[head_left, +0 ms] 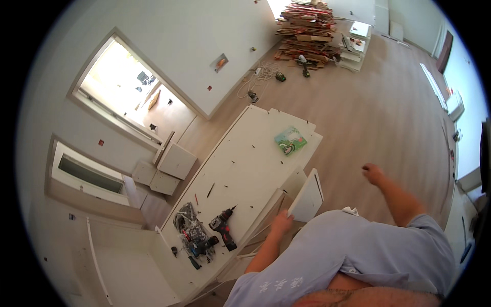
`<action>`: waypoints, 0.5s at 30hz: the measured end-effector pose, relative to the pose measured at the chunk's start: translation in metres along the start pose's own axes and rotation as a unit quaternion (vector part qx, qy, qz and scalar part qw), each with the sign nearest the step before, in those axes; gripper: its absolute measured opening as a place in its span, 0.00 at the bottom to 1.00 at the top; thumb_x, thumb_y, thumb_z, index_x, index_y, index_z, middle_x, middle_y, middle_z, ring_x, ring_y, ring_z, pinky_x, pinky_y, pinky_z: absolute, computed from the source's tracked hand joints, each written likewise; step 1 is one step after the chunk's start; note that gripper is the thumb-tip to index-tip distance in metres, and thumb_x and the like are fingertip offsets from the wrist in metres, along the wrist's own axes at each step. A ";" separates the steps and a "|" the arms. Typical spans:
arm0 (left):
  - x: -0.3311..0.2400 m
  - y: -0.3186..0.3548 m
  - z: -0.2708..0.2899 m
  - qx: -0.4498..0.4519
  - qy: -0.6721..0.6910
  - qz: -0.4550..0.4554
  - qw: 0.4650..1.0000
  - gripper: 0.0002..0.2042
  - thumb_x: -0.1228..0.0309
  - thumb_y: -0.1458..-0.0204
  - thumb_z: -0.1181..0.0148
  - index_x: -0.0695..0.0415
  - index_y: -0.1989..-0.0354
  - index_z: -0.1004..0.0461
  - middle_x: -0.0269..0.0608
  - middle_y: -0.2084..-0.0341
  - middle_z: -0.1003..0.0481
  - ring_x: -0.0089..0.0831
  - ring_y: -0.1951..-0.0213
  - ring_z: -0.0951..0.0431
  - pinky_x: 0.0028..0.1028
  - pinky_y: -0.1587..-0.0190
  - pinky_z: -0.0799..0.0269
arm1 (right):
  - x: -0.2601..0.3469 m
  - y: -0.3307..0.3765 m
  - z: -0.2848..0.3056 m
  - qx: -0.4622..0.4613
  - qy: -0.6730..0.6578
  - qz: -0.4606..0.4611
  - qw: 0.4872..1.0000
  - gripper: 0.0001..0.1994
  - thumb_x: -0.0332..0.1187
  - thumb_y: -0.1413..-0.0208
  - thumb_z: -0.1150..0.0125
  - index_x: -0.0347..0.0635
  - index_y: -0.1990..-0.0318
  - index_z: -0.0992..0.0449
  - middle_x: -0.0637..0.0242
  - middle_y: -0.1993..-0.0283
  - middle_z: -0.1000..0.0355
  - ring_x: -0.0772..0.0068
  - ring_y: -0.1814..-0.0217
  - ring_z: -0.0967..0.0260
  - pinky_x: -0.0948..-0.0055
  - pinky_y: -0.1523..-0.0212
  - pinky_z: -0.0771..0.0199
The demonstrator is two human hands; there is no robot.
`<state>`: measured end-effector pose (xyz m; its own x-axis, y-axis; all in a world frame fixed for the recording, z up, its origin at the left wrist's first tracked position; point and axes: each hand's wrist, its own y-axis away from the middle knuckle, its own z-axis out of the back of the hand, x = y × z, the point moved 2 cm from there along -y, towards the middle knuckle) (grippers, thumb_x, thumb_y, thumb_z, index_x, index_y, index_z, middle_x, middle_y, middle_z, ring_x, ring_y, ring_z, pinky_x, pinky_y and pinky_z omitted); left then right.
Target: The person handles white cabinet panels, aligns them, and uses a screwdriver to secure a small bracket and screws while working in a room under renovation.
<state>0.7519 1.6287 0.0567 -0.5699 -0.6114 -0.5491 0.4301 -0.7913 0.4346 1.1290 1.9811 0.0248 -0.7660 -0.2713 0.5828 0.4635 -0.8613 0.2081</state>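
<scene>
White panel (308, 197), small and upright beside the large flat board (245, 169), is gripped at its lower corner by the left hand (281, 223), fingers clenched on it. Right hand (372, 174) hangs free, loosely curled. Held by one corner, it may tip and fall.

Floor (388, 112): pale wood planks, bare across the middle.
Walls (169, 30): white, dotted with small marks.
Doorway (125, 82): wide opening, bright daylight beyond.
Far end: stack of cardboard (307, 28) beside white shelving parts (355, 46).
Left: low white cabinet pieces (166, 169) against the wall.
Cables (258, 77): coiled near the skirting.
</scene>
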 end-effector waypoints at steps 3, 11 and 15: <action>-0.001 0.012 -0.001 0.033 0.065 0.000 0.997 0.21 0.59 0.42 0.38 0.57 0.44 0.24 0.59 0.50 0.21 0.57 0.47 0.22 0.46 0.46 0.26 | 0.123 0.003 -0.048 -0.050 0.003 0.162 0.985 0.25 0.32 0.48 0.34 0.48 0.40 0.25 0.55 0.35 0.30 0.50 0.30 0.36 0.55 0.28 0.39; 0.094 0.043 -0.050 0.090 0.152 0.063 0.982 0.26 0.58 0.44 0.33 0.62 0.41 0.24 0.55 0.47 0.20 0.48 0.45 0.19 0.37 0.42 0.24 | 0.228 0.038 -0.121 0.203 0.318 0.409 0.831 0.17 0.43 0.52 0.28 0.53 0.55 0.18 0.70 0.54 0.21 0.63 0.43 0.26 0.59 0.40 0.32; 0.127 0.090 -0.057 -0.012 0.171 0.170 0.971 0.24 0.60 0.42 0.35 0.64 0.42 0.23 0.57 0.50 0.19 0.48 0.47 0.18 0.38 0.43 0.24 | 0.228 0.025 -0.111 0.279 0.344 0.387 0.809 0.12 0.42 0.50 0.30 0.55 0.58 0.17 0.70 0.58 0.20 0.63 0.47 0.24 0.60 0.49 0.29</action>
<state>0.7587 1.4792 -0.0148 -0.1292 -0.8018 -0.5835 0.5708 -0.5413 0.6174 0.9167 1.8500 0.0757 -0.1283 -0.9765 0.1732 0.9043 -0.0435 0.4246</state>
